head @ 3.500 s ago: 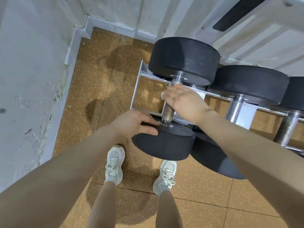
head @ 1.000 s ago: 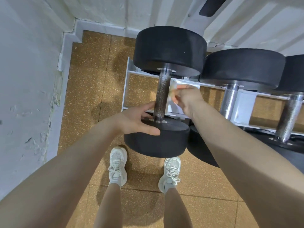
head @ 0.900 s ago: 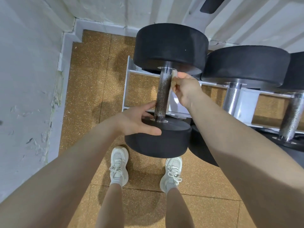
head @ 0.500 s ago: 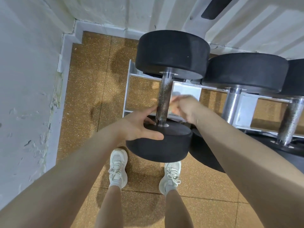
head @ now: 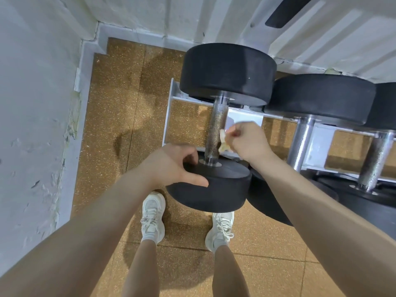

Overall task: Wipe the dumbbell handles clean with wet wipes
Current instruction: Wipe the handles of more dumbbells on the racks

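Here, right hand [head: 248,140] pinching wipe [head: 222,140] beside handle [head: 215,133]

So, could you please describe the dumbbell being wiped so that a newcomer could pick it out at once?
Find the white rack in the room's corner. The dumbbell sits at its left end, nearest the wall. Unlike its neighbours, its knurled handle has the right hand pressing a wet wipe against it, and the left hand rests on its near head.
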Motion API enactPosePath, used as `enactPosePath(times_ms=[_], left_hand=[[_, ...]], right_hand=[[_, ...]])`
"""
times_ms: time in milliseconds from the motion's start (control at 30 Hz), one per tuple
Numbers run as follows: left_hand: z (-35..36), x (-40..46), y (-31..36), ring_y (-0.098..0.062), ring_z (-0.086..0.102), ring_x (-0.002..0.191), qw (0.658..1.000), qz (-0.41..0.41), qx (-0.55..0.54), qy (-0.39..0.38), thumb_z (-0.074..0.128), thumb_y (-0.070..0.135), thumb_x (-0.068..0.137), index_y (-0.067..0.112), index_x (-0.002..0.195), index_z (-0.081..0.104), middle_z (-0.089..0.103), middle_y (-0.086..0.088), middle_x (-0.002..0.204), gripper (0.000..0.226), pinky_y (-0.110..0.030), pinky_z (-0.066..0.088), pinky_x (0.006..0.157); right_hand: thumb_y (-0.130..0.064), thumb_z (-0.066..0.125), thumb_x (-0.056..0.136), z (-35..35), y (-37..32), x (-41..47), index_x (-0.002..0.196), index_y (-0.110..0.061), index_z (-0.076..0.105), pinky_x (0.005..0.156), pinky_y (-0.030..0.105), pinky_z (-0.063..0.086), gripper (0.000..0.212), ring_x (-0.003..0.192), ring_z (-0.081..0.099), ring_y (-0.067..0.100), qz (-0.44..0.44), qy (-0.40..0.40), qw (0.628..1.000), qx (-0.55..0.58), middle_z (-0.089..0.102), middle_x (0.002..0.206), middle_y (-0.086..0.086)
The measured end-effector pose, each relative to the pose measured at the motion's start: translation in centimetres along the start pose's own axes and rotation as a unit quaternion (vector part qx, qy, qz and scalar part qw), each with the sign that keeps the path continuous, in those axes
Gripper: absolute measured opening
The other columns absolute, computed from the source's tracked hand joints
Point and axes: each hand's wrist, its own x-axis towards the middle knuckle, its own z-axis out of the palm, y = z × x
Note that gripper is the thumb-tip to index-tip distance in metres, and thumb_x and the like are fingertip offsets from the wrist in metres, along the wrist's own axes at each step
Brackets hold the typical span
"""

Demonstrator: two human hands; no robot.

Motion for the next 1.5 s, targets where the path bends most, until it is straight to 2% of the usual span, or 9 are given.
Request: enactPosePath(times_ms=[100,200,300,433,567,767,967,1100,1500], left_hand=[[0.2,0.2,-0.2,-0.011,0.052,0.084,1.0,0.012,0.022,0.005,0.074,0.057,0.062,0.024,0.085,0.055,0.05,0.016,0.087,0.045,-0.032,0.047,0.078],[0.6,-0.1,-0.4,-0.011,0.048,0.081,0.999,0.029,0.017,0.033,0.073,0.062,0.061,0.024,0.083,0.053,0.047,0.017,0.082,0.048,-0.033,0.046,0.076],[1.0,-0.2,-0.5,-0.009,0.046,0.079,0.999,0.028,0.01,0.04,0.073,0.054,0.065,0.022,0.084,0.053,0.044,0.018,0.081,0.042,-0.028,0.042,0.073],[1.4,-0.4,-0.8,-0.011,0.049,0.077,0.996,0.037,-0.025,0.079,0.076,0.049,0.064,0.015,0.087,0.061,0.052,0.011,0.083,0.044,-0.027,0.042,0.07],[1.9,-1.2,-0.9,-0.012,0.054,0.08,0.992,0.032,-0.035,0.121,0.077,0.05,0.063,0.012,0.093,0.067,0.06,0.006,0.085,0.049,-0.029,0.045,0.072],[2.0,-1.3,-1.0,-0.009,0.055,0.087,0.991,0.009,-0.053,0.12,0.075,0.051,0.064,0.017,0.096,0.065,0.058,0.011,0.089,0.048,-0.028,0.046,0.079],[2.3,-1.7,-0.6,-0.016,0.058,0.086,0.99,0.011,-0.042,0.132,0.075,0.044,0.068,0.011,0.096,0.065,0.062,0.003,0.089,0.044,-0.032,0.047,0.077],[1.9,-2.3,0.8,-0.017,0.059,0.09,0.994,-0.038,0.013,0.104,0.069,0.048,0.075,0.017,0.105,0.062,0.064,0.001,0.101,0.044,-0.036,0.05,0.081],[5.3,-3.3,10.0,-0.021,0.029,0.134,0.977,0.051,0.187,0.086,0.05,0.031,0.092,0.019,0.133,0.045,0.031,0.0,0.148,0.044,-0.033,0.022,0.111]], right_hand=[[-0.002,0.046,0.089,0.3,-2.7,0.1,0.091,-0.013,0.062,0.066,0.018,0.045,0.02,0.061,0.054,0.0,-0.233,0.068,0.96,-0.138,0.058,0.076,-0.003],[0.005,0.053,0.081,1.6,-4.2,1.8,0.105,-0.001,0.059,0.074,0.032,0.039,0.026,0.095,0.052,0.026,-0.297,0.015,0.877,-0.377,0.053,0.111,0.013],[0.018,0.064,0.05,1.9,-4.4,2.9,0.071,0.007,0.064,0.056,0.03,0.048,0.023,0.073,0.061,0.035,-0.342,0.037,0.808,-0.478,0.06,0.082,0.023],[0.009,0.044,0.085,3.4,-2.2,1.5,0.116,0.003,0.055,0.086,0.038,0.049,0.033,0.108,0.052,0.036,-0.246,-0.034,0.842,-0.478,0.052,0.12,0.02],[0.001,0.048,0.083,3.4,-0.4,-0.5,0.099,-0.006,0.065,0.084,0.035,0.047,0.024,0.099,0.057,0.03,-0.26,-0.168,0.837,-0.451,0.059,0.107,0.013],[-0.003,0.04,0.093,0.6,-3.0,2.3,0.108,-0.003,0.06,0.075,0.032,0.035,0.025,0.096,0.051,0.031,-0.275,0.034,0.887,-0.37,0.051,0.103,0.011],[0.004,0.048,0.087,2.3,0.5,0.7,0.105,-0.002,0.065,0.085,0.035,0.047,0.025,0.097,0.057,0.03,-0.272,-0.053,0.891,-0.358,0.055,0.112,0.012],[0.005,0.052,0.088,0.2,1.5,-1.9,0.104,-0.004,0.07,0.082,0.008,0.035,0.026,0.105,0.059,0.023,-0.197,-0.113,0.941,-0.252,0.064,0.115,0.011],[0.004,0.047,0.093,-14.5,5.0,-8.5,0.076,-0.013,0.058,0.051,0.016,0.049,0.026,0.063,0.056,0.009,0.051,0.062,0.983,0.163,0.061,0.077,0.001]])
